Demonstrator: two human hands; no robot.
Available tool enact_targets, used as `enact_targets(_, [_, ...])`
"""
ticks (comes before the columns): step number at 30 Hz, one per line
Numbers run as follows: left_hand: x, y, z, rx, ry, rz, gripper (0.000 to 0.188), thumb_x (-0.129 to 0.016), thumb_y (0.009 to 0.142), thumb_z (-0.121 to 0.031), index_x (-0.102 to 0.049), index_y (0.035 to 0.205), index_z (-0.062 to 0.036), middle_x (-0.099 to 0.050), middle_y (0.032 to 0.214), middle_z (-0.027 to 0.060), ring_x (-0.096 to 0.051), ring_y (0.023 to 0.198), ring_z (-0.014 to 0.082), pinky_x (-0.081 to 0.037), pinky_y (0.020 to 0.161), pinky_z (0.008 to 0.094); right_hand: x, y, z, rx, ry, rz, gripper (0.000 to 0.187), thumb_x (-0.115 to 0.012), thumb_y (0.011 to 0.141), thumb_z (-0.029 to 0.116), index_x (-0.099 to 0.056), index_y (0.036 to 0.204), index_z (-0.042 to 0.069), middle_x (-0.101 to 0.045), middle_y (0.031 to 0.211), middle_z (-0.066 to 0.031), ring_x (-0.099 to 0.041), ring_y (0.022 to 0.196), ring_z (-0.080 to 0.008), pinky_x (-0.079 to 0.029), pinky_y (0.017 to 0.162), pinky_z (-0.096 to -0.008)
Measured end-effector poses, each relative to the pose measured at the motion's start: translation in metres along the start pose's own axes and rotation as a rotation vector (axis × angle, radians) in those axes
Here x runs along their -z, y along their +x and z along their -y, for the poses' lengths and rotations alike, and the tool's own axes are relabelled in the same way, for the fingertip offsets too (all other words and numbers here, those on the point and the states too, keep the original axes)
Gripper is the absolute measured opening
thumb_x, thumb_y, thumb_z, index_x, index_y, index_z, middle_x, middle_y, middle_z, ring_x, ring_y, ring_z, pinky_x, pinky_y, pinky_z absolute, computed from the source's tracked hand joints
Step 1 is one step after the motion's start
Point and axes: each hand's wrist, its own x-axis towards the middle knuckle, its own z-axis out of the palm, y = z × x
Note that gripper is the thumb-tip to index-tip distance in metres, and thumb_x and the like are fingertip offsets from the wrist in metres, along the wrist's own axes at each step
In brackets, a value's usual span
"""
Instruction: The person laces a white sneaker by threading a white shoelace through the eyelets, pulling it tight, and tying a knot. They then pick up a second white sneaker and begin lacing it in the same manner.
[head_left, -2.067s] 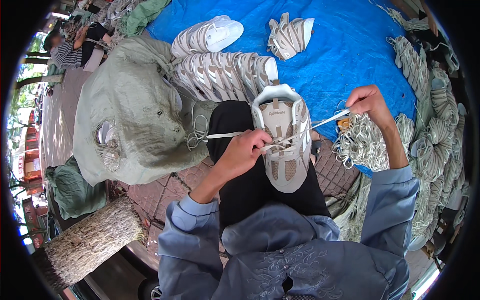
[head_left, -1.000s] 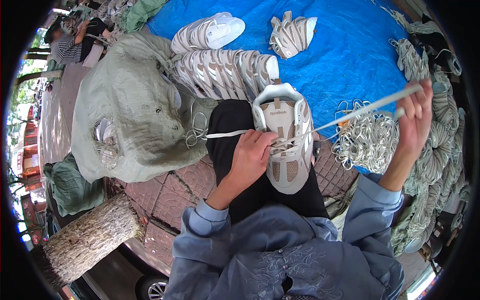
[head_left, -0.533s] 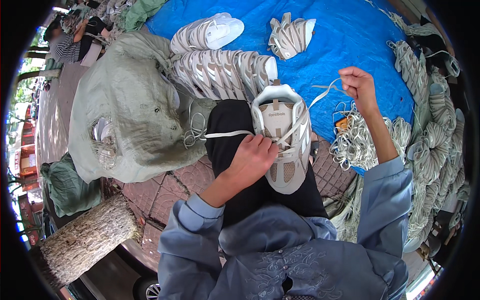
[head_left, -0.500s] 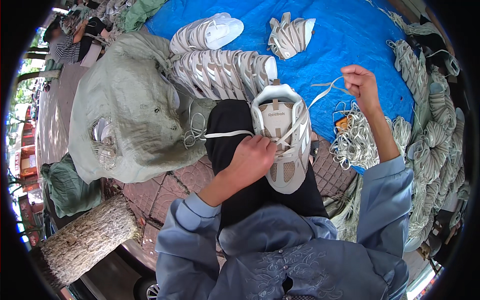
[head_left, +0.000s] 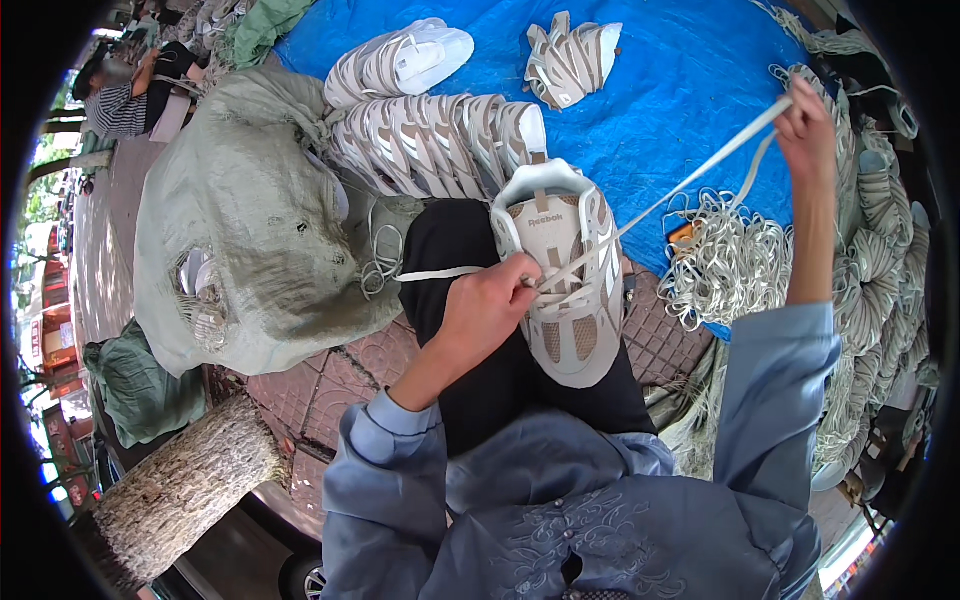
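Observation:
A beige and white sneaker (head_left: 562, 285) rests on my lap with its toe toward me, laced only across its lower eyelets. My left hand (head_left: 488, 308) is closed at the left edge of its lacing, pinching there; the fingertips partly hide what they grip. From that hand one lace end trails left over my black trouser leg. Up at the right, my right hand (head_left: 806, 130) pinches the pale flat shoelace (head_left: 700, 168), which runs taut from the sneaker. A loose tail of it hangs below the hand.
A heap of loose laces (head_left: 735, 265) lies right of the sneaker. Rows of shoe uppers (head_left: 430, 140) sit on a blue tarp (head_left: 660, 90). A large woven sack (head_left: 260, 220) bulges at left, above a tree trunk (head_left: 190, 490). Bundled uppers (head_left: 865, 280) line the right side.
My right hand has moved up and to the right, drawing the shoelace out longer and straight. My left hand has stayed at the sneaker's lacing, with a slight shift.

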Motion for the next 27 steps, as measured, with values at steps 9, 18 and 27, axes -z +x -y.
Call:
enact_targets(9, [0.006, 0.005, -0.002, -0.275, 0.279, -0.12, 0.019, -0.063, 0.068, -0.009, -0.053, 0.084, -0.007, -0.054, 0.067, 0.0084, -0.056, 0.06, 0.026, -0.045, 0.051, 0.0348, -0.013, -0.06, -0.081, 0.698, -1.59, 0.642, 0.012, -0.065, 0.059, 0.009, -0.063, 0.071, 0.009, -0.057, 0.067, -0.0056, -0.054, 0.068, -0.0215, -0.04, 0.062, -0.0336])
enact_targets(18, [0.003, 0.004, -0.001, -0.24, 0.365, -0.049, 0.008, -0.058, 0.069, -0.011, -0.052, 0.072, -0.0067, -0.055, 0.062, 0.0091, -0.057, 0.06, 0.0263, -0.044, 0.052, 0.0367, -0.109, -0.181, -0.089, 0.363, -1.408, 1.167, 0.006, -0.056, 0.061, 0.008, -0.059, 0.066, 0.006, -0.057, 0.065, -0.0069, -0.057, 0.066, -0.0224, -0.047, 0.056, -0.0342])
enact_targets(27, [0.004, 0.013, 0.002, -0.113, 0.236, 0.002, 0.005, -0.055, 0.071, -0.008, -0.052, 0.07, -0.0043, -0.056, 0.062, 0.0127, -0.057, 0.057, 0.0286, -0.043, 0.05, 0.0369, -0.117, -0.149, -0.081, -0.297, -1.223, 1.253, 0.012, -0.065, 0.06, 0.012, -0.061, 0.071, 0.01, -0.055, 0.062, -0.0051, -0.057, 0.06, -0.0219, -0.043, 0.053, -0.0342])
